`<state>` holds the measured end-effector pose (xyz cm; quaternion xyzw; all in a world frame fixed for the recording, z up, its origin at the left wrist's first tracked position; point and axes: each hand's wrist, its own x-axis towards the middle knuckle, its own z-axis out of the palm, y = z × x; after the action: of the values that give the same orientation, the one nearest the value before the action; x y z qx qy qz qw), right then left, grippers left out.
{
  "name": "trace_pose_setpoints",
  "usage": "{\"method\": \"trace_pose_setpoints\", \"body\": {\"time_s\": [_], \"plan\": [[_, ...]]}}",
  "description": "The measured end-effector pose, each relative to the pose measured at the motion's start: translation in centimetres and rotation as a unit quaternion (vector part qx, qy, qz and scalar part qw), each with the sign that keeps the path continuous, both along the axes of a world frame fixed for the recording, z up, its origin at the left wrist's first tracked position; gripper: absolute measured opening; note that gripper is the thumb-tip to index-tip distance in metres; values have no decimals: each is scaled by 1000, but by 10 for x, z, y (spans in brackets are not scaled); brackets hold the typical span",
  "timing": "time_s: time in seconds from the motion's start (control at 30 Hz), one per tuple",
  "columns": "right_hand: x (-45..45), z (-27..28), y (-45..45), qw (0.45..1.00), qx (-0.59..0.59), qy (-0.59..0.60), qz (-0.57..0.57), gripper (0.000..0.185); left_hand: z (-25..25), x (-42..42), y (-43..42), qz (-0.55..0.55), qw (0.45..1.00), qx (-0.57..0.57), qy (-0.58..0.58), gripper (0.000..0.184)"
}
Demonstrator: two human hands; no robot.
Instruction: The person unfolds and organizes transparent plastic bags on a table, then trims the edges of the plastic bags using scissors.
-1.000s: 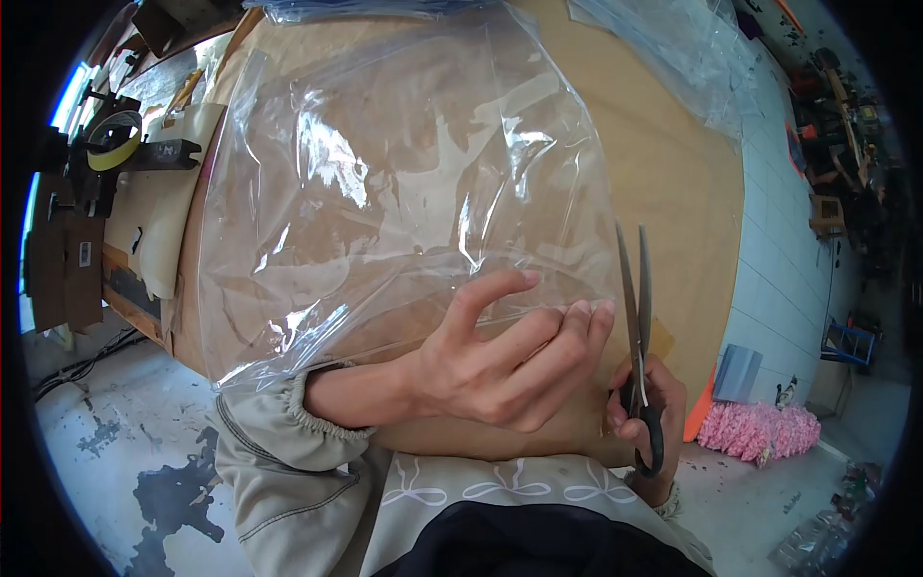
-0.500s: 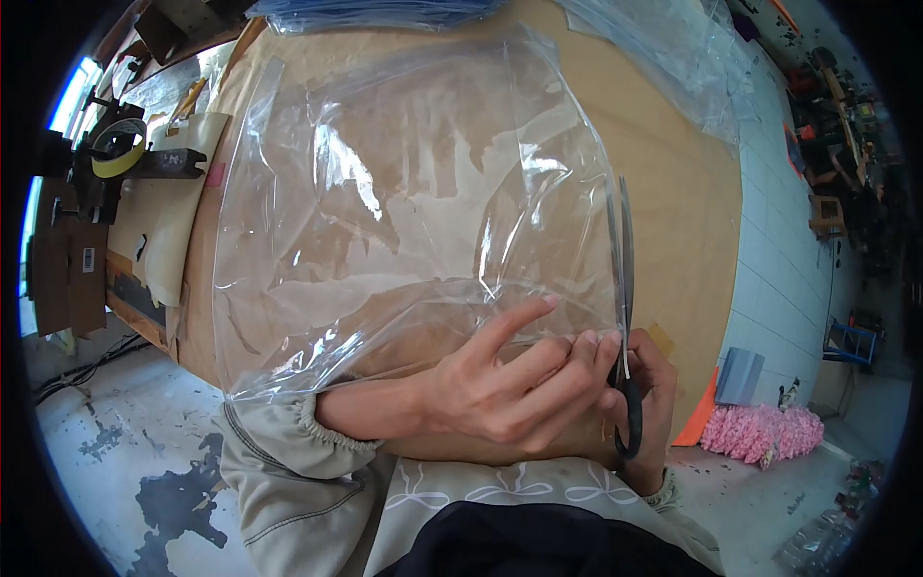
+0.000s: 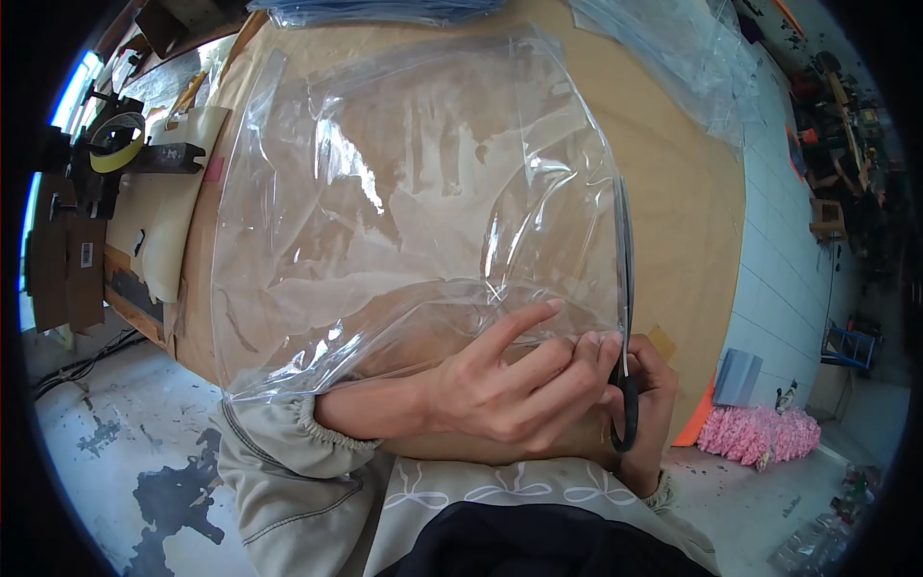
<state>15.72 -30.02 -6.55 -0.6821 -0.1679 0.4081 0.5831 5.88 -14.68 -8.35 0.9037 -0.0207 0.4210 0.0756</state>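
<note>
A large clear plastic sheet (image 3: pixel 413 183), perhaps a bag, lies creased over the brown table. My left hand (image 3: pixel 524 385) pinches its lower right edge between thumb and fingertips, the index finger stretched out over the plastic. Part of the plastic drapes across my left wrist. Black-handled scissors (image 3: pixel 625 260) are in my right hand (image 3: pixel 654 389), blades pointing away from me along the sheet's right edge. The blades look nearly closed. Their handle partly covers my right fingers.
Blue-tinted plastic sheets (image 3: pixel 375 12) are stacked at the table's far edge, with more clear plastic (image 3: pixel 673 67) at far right. A tape roll (image 3: pixel 117 142) sits in a dispenser at left. A pink fluffy mop head (image 3: pixel 760 435) lies on the floor at right.
The scissor blades have come together from slightly apart. My left hand keeps its pinch on the plastic edge, almost unmoved.
</note>
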Motion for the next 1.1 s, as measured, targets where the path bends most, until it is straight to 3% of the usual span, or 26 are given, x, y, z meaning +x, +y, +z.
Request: {"method": "trace_pose_setpoints", "body": {"time_s": [0.57, 0.67, 0.73, 0.87, 0.97, 1.1], "plan": [[0, 0, 2, 1000, -11, -22, -1, 41, 0, 0, 0, 3, 1000, 1, 2, 23], [4, 7, 0, 996, -82, -38, -3, 37, -1, 0, 1, 1, 1000, 11, 0, 25], [10, 3, -8, 983, -137, -117, -19, 38, 0, -2, 4, -4, 1000, 23, 6, 27], [24, 11, -11, 904, -292, -305, -59, 40, 3, -9, 3, -13, 999, 39, 24, 34], [30, 12, -18, 855, -327, -399, -44, 40, 11, -22, -2, -32, 997, 42, 58, 39], [30, 16, -30, 737, -362, -558, 116, 36, 10, -55, -15, -40, 995, 39, 81, 43]]}}
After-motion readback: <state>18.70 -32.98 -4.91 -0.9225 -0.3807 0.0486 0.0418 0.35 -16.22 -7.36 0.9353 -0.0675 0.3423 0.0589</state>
